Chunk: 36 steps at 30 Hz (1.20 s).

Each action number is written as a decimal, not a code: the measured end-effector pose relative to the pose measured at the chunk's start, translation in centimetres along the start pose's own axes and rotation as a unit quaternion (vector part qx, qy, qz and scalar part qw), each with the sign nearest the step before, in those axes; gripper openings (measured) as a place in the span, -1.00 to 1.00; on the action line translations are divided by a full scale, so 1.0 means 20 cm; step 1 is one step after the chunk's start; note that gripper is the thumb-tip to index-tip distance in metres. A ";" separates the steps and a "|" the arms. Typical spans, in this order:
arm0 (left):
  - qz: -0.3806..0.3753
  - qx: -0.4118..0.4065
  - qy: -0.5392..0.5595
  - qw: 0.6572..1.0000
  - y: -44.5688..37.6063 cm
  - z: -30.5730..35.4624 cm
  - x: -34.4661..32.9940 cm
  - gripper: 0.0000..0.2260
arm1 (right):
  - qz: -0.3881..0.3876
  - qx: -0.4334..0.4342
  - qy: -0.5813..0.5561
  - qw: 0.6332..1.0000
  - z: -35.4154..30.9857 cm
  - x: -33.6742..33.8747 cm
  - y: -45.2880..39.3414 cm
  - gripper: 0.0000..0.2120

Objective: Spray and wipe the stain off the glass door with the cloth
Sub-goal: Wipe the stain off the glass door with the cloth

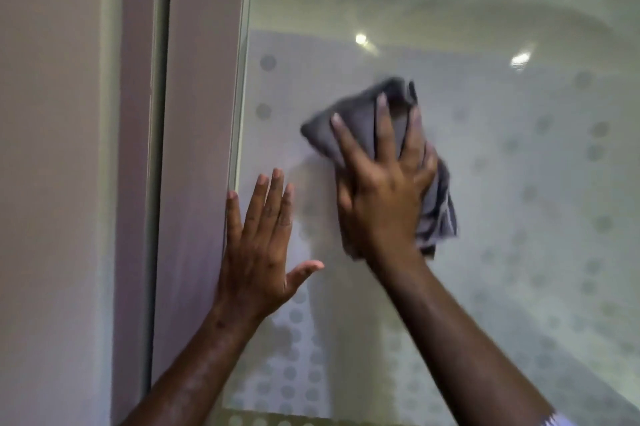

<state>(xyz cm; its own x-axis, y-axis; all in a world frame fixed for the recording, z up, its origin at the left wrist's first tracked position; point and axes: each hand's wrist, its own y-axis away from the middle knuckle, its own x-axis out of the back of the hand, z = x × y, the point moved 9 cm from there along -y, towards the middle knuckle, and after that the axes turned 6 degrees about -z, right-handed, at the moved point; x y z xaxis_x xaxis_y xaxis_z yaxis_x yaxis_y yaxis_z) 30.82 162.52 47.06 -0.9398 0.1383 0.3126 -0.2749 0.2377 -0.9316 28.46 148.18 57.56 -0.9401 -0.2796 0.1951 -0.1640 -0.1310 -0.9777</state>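
Note:
The glass door (502, 183) fills the middle and right of the view, frosted with rows of grey dots. My right hand (381, 197) presses a crumpled grey cloth (349, 124) flat against the glass, fingers spread over it; part of the cloth hangs out to the right of the hand. My left hand (259, 245) lies flat and open on the glass by the door's left edge, fingers pointing up, holding nothing. The picture is blurred around the cloth. No stain can be made out, and no spray bottle is in view.
A pale pink door frame (197, 148) runs upright just left of the glass, with a dark gap (157, 148) beside it and a plain wall (52, 183) further left. Two ceiling lights (360, 39) reflect in the upper glass.

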 end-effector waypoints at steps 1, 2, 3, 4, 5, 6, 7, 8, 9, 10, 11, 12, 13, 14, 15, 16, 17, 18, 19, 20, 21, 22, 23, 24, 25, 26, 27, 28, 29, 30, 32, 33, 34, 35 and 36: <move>0.001 0.001 -0.009 1.000 0.00 0.00 0.00 -0.13 | 0.009 -0.016 -0.006 1.000 0.00 0.02 -0.15 -0.45; 0.004 0.002 -0.014 1.000 0.00 0.00 -0.01 -0.15 | 0.015 -0.029 -0.010 0.999 0.01 0.05 -0.27 -0.44; 0.008 0.004 -0.016 1.000 0.00 0.00 -0.01 -0.17 | 0.018 -0.039 -0.016 0.999 0.01 0.07 -0.38 -0.44; 0.014 0.005 -0.016 1.000 0.00 0.00 0.00 -0.19 | 0.018 -0.045 -0.020 0.999 0.01 0.08 -0.44 -0.44; 0.020 0.006 -0.015 1.000 0.00 0.00 0.00 -0.21 | 0.016 -0.047 -0.023 0.999 0.01 0.09 -0.47 -0.44; 0.026 0.007 -0.014 1.000 0.01 0.00 0.00 -0.23 | 0.014 -0.045 -0.022 0.999 0.01 0.09 -0.47 -0.44; 0.031 0.010 -0.015 0.999 0.01 -0.01 0.00 -0.25 | 0.014 -0.038 -0.021 0.999 0.00 0.09 -0.44 -0.43; 0.034 0.014 -0.018 0.999 0.01 -0.01 -0.01 -0.27 | 0.015 -0.026 -0.018 0.999 -0.01 0.08 -0.39 -0.43; 0.035 0.017 -0.021 0.999 0.01 -0.01 -0.01 -0.27 | 0.015 -0.011 -0.014 1.000 -0.03 0.07 -0.33 -0.43; 0.035 0.019 -0.024 0.999 0.01 -0.01 -0.01 -0.27 | 0.012 0.006 -0.008 1.000 -0.04 0.06 -0.25 -0.43; 0.034 0.020 -0.025 0.999 0.01 -0.01 -0.01 -0.27 | 0.009 0.023 -0.004 1.000 -0.05 0.04 -0.16 -0.43; 0.034 0.021 -0.024 0.999 0.01 -0.01 -0.01 -0.27 | 0.009 0.040 -0.001 0.999 -0.06 0.03 -0.05 -0.44; 0.034 0.022 -0.022 0.999 0.01 -0.01 0.00 -0.27 | 0.008 0.055 -0.001 0.998 -0.07 0.01 0.07 -0.45; 0.034 0.022 -0.020 0.999 0.01 -0.01 0.00 -0.28 | 0.003 0.069 0.001 0.998 -0.08 -0.01 0.21 -0.46; 0.035 0.020 -0.020 0.999 0.01 -0.01 -0.01 -0.27 | -0.005 0.082 0.008 0.997 -0.08 -0.04 0.34 -0.46; 0.033 0.020 -0.022 0.999 0.01 -0.01 -0.01 -0.25 | -0.011 0.093 0.017 0.995 -0.08 -0.06 0.46 -0.46; 0.029 0.021 -0.026 0.999 0.01 -0.01 -0.02 -0.20 | -0.015 0.101 0.024 0.994 -0.07 -0.07 0.54 -0.46; 0.024 0.022 -0.031 0.999 0.02 -0.02 -0.03 -0.16 | -0.019 0.108 0.025 0.994 -0.06 -0.08 0.58 -0.44; 0.023 0.024 -0.035 0.999 0.02 -0.02 -0.03 -0.16 | -0.022 0.116 0.025 0.993 -0.04 -0.08 0.55 -0.42; 0.026 0.025 -0.037 0.999 0.01 -0.02 -0.03 -0.19 | -0.022 0.123 0.027 0.992 -0.04 -0.08 0.48 -0.41; 0.028 0.027 -0.036 0.999 0.01 -0.02 -0.02 -0.22 | -0.017 0.124 0.032 0.992 -0.03 -0.06 0.38 -0.43; 0.030 0.027 -0.033 0.999 0.01 -0.01 -0.01 -0.24 | 0.000 0.117 0.039 0.992 -0.03 -0.03 0.25 -0.45; 0.031 0.026 -0.030 0.999 0.01 -0.01 -0.01 -0.25 | 0.020 0.097 0.041 0.994 -0.01 0.01 0.11 -0.48; 0.032 0.025 -0.029 0.999 0.01 -0.01 -0.01 -0.26 | 0.037 0.068 0.036 0.996 0.02 0.05 -0.04 -0.49; 0.030 0.024 -0.030 0.999 0.01 -0.01 -0.01 -0.27 | 0.046 0.035 0.025 0.998 0.04 0.08 -0.19 -0.49; 0.029 0.024 -0.029 0.999 0.01 -0.01 -0.01 -0.27 | 0.049 0.007 0.012 0.999 0.07 0.11 -0.33 -0.47; 0.028 0.024 -0.029 0.999 0.01 -0.01 -0.01 -0.27 | 0.047 -0.016 0.001 0.999 0.08 0.13 -0.44 -0.46; 0.027 0.024 -0.028 0.999 0.01 -0.01 -0.01 -0.27 | 0.040 -0.033 -0.005 0.999 0.09 0.14 -0.52 -0.44; 0.028 0.024 -0.028 0.999 0.01 -0.01 -0.01 -0.27 | 0.031 -0.042 -0.004 0.999 0.09 0.13 -0.56 -0.43; 0.030 0.024 -0.027 0.999 0.01 -0.01 -0.01 -0.27 | 0.024 -0.041 0.001 0.999 0.08 0.13 -0.56 -0.43; 0.032 0.025 -0.023 0.999 0.01 -0.01 -0.01 -0.27 | 0.022 -0.016 0.008 1.000 0.05 0.12 -0.50 -0.48; 0.032 0.026 -0.022 0.999 0.01 -0.01 -0.01 -0.28 | 0.023 0.001 0.008 1.000 0.04 0.11 -0.44 -0.50; 0.034 0.027 -0.020 0.999 0.01 -0.01 -0.01 -0.27 | 0.022 0.017 0.007 1.000 0.03 0.10 -0.35 -0.51; 0.037 0.027 -0.017 0.999 0.01 -0.01 0.00 -0.27 | 0.016 0.031 0.004 0.999 0.02 0.08 -0.26 -0.52; 0.040 0.027 -0.012 0.999 0.01 -0.01 0.00 -0.26 | 0.010 0.046 0.003 0.999 0.00 0.06 -0.14 -0.53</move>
<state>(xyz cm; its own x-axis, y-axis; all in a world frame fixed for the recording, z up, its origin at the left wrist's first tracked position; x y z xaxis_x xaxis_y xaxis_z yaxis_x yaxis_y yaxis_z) 30.84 162.84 46.95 -0.9636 0.1319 0.2325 -0.2084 0.1742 -0.9624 27.78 148.22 60.53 -0.9448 -0.2776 0.1741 -0.1165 -0.2119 -0.9703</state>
